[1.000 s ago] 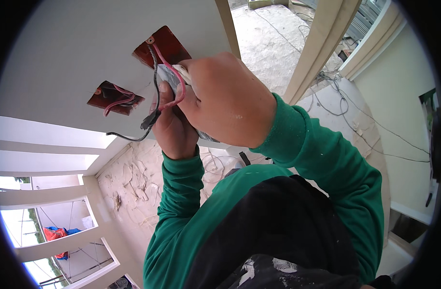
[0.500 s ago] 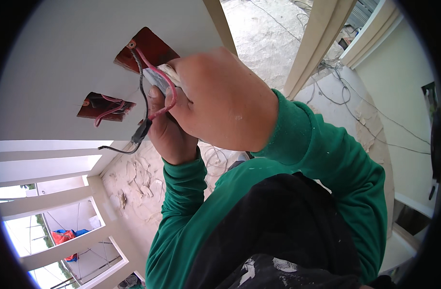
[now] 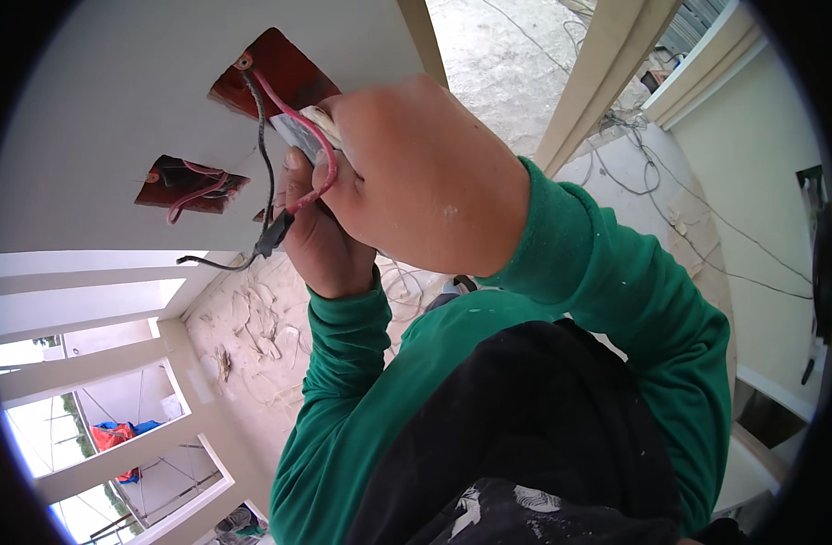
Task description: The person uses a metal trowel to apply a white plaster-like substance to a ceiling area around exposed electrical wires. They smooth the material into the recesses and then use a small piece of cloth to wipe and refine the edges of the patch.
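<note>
Both my hands meet just below a red box recess (image 3: 284, 68) in the grey wall. My right hand (image 3: 430, 177) is closed in a fist on a flat grey piece (image 3: 295, 133), whose kind I cannot make out. Something whitish (image 3: 321, 122) pokes out beside it. From beneath, my left hand (image 3: 327, 252) has its fingers curled, a fingertip against the same piece; the rest of its grip is hidden. A red wire (image 3: 280, 98) and a black wire (image 3: 265, 154) hang from the recess past my fingers, meeting at a black-wrapped joint (image 3: 272, 234).
Left of my hands, a second red box recess (image 3: 184, 191) holds loose red wires. Scraps litter the dusty floor (image 3: 252, 341). Cables (image 3: 648, 168) trail past a beige door frame (image 3: 607, 77) on the right. Window frames (image 3: 98, 372) stand at the lower left.
The view has shifted slightly, so the wall recesses and the wires appear a little higher and further left. My hands keep the same grip.
</note>
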The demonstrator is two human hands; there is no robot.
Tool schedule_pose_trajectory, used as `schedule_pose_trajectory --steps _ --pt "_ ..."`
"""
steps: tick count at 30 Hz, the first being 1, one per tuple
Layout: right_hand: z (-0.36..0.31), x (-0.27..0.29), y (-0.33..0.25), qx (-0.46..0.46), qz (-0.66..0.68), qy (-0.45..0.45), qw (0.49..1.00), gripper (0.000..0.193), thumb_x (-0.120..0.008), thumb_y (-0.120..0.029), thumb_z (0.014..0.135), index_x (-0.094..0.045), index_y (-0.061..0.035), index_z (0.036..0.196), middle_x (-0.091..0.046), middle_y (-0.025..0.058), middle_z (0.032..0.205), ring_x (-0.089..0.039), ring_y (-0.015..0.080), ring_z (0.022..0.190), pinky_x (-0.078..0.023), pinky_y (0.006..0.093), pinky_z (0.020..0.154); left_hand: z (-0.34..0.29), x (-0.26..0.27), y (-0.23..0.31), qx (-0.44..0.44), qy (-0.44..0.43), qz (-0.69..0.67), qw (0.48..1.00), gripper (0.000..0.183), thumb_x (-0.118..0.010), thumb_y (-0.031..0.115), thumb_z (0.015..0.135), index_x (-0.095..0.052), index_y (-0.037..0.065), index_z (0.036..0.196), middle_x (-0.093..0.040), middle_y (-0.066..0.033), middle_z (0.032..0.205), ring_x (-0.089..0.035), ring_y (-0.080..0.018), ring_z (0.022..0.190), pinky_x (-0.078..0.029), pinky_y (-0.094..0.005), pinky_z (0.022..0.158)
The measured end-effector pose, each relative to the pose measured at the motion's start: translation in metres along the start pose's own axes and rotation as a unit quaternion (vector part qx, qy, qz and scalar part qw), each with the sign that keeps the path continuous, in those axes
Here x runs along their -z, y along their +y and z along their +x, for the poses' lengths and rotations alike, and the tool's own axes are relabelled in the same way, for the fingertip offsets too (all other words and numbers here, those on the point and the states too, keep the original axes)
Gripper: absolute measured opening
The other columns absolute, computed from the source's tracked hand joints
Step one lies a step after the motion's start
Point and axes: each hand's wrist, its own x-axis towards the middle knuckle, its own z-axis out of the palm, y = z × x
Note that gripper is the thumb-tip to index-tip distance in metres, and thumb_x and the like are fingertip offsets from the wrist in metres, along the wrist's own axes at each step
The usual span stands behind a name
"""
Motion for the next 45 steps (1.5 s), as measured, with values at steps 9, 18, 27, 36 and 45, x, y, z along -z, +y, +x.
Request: schedule_pose_trajectory --steps 9,18,27,36,45 --pt "0.003 0.004 -0.008 -0.017 -0.054 -0.004 0.998 0.019 -0.066 -0.015 0.079 -0.066 0.0032 0.073 -0.064 0.0217 0.066 -0.065 0.0378 0.064 -0.055 0.042 0.063 0.005 -0.005 -0.002 0.005 0.037 -0.039 0.999 0.028 -0.054 0.022 0.102 -0.06 -0.002 0.115 -0.067 -0.011 0.105 -0.065 -0.0188 0.092 -0.052 -0.0331 0.086" --pt "0.003 0.004 -0.012 0.008 -0.089 0.009 0.996 0.019 -0.066 -0.014 0.078 -0.067 0.0048 0.074 -0.063 0.0222 0.066 -0.065 0.0385 0.063 -0.055 0.0414 0.06 0.017 0.028 -0.004 0.049 -0.167 -0.149 0.973 0.04 -0.037 0.026 0.107 -0.05 -0.001 0.133 -0.061 -0.0142 0.129 -0.059 -0.0241 0.119 -0.045 -0.0383 0.104" --pt "0.015 0.02 -0.014 -0.015 -0.007 -0.15 0.989 0.024 -0.061 -0.017 0.082 -0.061 0.0061 0.089 -0.064 0.0231 0.08 -0.065 0.0386 0.066 -0.055 0.0421 0.063 0.007 0.02 -0.007 -0.008 -0.074 -0.027 0.997 0.039 -0.038 0.024 0.106 -0.05 -0.001 0.134 -0.06 -0.0127 0.13 -0.059 -0.0237 0.118 -0.046 -0.0374 0.102" --pt "0.001 0.002 -0.007 0.02 -0.063 0.018 0.998 0.019 -0.064 -0.013 0.08 -0.064 0.0053 0.079 -0.061 0.0239 0.065 -0.06 0.042 0.059 -0.051 0.0426 0.057 0.007 -0.007 -0.001 0.02 -0.023 -0.071 0.997 0.028 -0.054 0.021 0.102 -0.06 -0.002 0.117 -0.068 -0.0095 0.109 -0.065 -0.0175 0.098 -0.05 -0.0324 0.089" --pt "-0.011 -0.002 -0.018 -0.045 -0.037 0.005 0.998 0.017 -0.06 -0.01 0.088 -0.064 0.005 0.096 -0.06 0.0179 0.066 -0.055 0.0302 0.058 -0.048 0.0362 0.058 0.009 0.005 -0.002 0.016 -0.039 -0.05 0.998 0.023 -0.056 0.015 0.1 -0.062 -0.003 0.112 -0.069 -0.009 0.103 -0.066 -0.015 0.09 -0.051 -0.0283 0.082"
